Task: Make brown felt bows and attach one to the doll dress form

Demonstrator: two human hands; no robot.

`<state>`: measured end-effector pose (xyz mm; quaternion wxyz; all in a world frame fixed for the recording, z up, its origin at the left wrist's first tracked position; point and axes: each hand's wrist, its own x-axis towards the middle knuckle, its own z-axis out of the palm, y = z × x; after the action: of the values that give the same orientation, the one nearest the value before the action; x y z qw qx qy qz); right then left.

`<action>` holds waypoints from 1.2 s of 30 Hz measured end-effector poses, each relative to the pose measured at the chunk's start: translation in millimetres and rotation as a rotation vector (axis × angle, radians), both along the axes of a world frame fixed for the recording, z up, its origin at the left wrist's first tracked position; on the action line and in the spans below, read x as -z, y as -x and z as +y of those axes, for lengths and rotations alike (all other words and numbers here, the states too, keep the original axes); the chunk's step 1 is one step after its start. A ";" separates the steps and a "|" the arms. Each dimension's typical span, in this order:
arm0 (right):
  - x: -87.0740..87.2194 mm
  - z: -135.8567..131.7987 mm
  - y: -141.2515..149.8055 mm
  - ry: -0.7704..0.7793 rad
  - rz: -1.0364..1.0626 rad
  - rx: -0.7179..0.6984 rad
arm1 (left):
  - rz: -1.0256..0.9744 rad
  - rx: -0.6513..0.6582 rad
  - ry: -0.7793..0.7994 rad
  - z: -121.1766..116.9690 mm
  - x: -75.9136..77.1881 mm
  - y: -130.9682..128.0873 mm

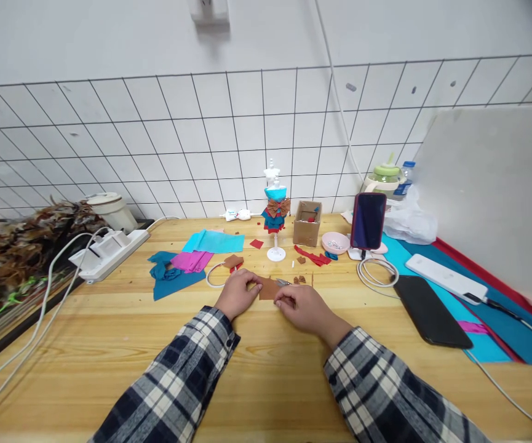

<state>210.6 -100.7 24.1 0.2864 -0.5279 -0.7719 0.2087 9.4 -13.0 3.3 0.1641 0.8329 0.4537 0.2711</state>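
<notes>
My left hand (pixel 238 293) and my right hand (pixel 303 306) meet over a small brown felt piece (pixel 269 288) on the wooden table (pixel 109 344). Both pinch its edges, the left one on its left side, the right one on its lower right corner. A small metal tool (pixel 283 282), perhaps scissors, pokes out just above my right hand. Behind the hands stands a tiny white mannequin (pixel 274 209) dressed in blue, red and brown felt with a bow. Both sleeves are plaid.
Blue and pink felt scraps (pixel 187 261) lie to the left, a power strip (pixel 109 252) beyond. A cardboard box (pixel 307 224), pink dish (pixel 334 242), propped phone (pixel 368 220), flat black phone (pixel 432 311), white power bank (pixel 445 278) and cables lie right. A tiled wall stands behind.
</notes>
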 end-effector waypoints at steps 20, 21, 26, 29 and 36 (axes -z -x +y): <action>4.4 2.3 -1.6 0.058 -0.026 0.001 | -0.016 -0.009 0.006 0.3 -1.2 -0.6; 4.6 2.4 -1.7 0.058 -0.025 0.002 | -0.013 -0.009 0.005 0.4 -1.2 -0.6; 6.2 3.0 -1.7 0.051 -0.034 0.005 | -0.021 -0.006 0.002 0.8 -0.6 -0.7; 6.6 3.4 -1.5 0.039 -0.045 0.004 | -0.029 -0.005 0.001 0.9 0.0 -0.6; 4.5 3.4 -0.9 0.035 -0.056 0.007 | -0.033 0.001 -0.003 1.6 1.8 0.5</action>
<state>211.6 -97.3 19.6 0.2560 -0.5411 -0.7740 0.2063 9.0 -11.3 1.5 0.1704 0.8289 0.4499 0.2853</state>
